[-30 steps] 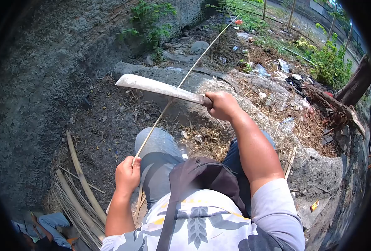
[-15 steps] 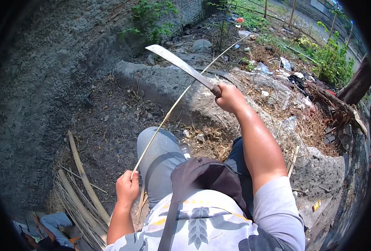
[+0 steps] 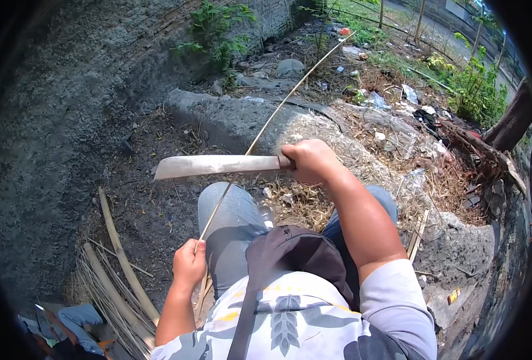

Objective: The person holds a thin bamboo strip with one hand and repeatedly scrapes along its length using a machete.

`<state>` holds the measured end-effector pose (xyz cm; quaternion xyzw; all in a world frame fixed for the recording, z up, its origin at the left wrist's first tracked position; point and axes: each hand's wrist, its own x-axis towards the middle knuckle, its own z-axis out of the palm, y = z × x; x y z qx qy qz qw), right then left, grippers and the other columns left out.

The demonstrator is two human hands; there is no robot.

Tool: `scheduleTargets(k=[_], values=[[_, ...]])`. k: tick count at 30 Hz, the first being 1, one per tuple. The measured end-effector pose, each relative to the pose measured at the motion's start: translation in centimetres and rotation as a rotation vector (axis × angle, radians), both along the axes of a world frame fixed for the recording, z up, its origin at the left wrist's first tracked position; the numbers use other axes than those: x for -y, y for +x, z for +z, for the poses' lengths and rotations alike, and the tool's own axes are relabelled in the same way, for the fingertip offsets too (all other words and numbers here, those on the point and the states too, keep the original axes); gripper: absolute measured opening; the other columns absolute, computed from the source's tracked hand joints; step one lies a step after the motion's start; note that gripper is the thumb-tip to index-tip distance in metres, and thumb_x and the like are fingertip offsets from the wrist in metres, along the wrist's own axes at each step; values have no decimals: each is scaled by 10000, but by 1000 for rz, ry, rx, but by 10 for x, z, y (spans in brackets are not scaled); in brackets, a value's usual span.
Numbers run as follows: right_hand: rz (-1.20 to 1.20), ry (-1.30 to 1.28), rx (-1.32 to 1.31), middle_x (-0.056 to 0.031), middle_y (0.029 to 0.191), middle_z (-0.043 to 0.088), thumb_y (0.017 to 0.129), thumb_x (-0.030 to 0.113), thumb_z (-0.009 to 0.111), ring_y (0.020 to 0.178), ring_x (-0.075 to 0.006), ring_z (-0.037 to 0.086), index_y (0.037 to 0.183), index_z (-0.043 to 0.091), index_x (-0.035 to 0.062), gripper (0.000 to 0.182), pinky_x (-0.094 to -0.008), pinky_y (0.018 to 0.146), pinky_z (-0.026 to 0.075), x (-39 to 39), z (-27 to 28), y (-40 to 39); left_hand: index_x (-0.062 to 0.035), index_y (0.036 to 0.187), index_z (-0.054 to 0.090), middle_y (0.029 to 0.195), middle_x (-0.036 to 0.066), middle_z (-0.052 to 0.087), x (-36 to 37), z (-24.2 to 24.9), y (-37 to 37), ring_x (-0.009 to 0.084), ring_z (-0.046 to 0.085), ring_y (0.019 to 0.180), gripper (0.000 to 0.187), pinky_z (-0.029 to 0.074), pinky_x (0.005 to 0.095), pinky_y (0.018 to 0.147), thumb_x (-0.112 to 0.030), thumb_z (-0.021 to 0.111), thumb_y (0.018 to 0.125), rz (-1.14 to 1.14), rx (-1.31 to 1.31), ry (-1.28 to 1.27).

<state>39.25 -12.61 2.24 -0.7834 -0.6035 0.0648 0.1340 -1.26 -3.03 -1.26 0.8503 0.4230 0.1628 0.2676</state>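
A long, thin bamboo strip (image 3: 278, 112) rises diagonally from my left hand (image 3: 190, 264), whose fingers are closed round its lower end. My right hand (image 3: 311, 162) grips the dark handle of a machete (image 3: 218, 165). The broad blade lies nearly level across the strip, its tip toward the left, above my left knee. The strip passes behind the blade at the crossing, and whether they touch is unclear.
Bamboo pieces (image 3: 122, 249) and a bundle of thin strips lie at the lower left, near another person's leg (image 3: 81, 321). A rough wall (image 3: 56, 132) stands left. Ahead are a concrete ledge (image 3: 218, 117), litter and a tree trunk (image 3: 512, 120).
My right hand has moved down and toward me, bringing the machete lower along the strip and turning its blade nearly level. My left hand has shifted slightly right, and the strip stands a little steeper.
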Motion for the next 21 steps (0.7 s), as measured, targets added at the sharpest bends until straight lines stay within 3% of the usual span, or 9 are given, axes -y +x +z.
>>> scheduleTargets(k=[2,6,11,14,21], values=[[-43,181,-133,-185,833,716,749,174,747,863,-425,710,934,677,129,202,-536,751,562,0,-34,29,1,860,614,706,202,618,-1,-1,-5,398,606,640,426,473,446,605,-355,572,1091,-32,40,1],[-81,184,-37,-175,867,728,749,155,737,888,-423,715,966,678,133,226,-540,765,564,7,-19,21,3,855,593,709,208,610,-10,-4,2,410,603,647,434,474,455,612,-354,555,1099,-48,-2,49],[34,132,16,-131,890,749,775,228,766,914,-372,736,964,701,146,215,-506,789,585,2,-10,-2,1,859,578,718,217,602,-4,-2,14,427,599,657,436,469,468,615,-359,545,1102,-81,2,56],[3,170,34,-159,828,719,711,148,734,868,-414,717,917,661,130,219,-533,759,571,2,-14,12,-1,857,575,727,224,600,-8,-3,8,430,605,663,431,468,474,617,-352,540,1104,-125,-7,-3],[-41,113,-30,-161,876,735,738,162,734,906,-404,723,945,681,139,215,-532,781,572,-3,-31,20,0,851,562,734,234,596,-13,1,10,453,599,682,428,462,486,622,-344,541,1104,-103,-28,11]])
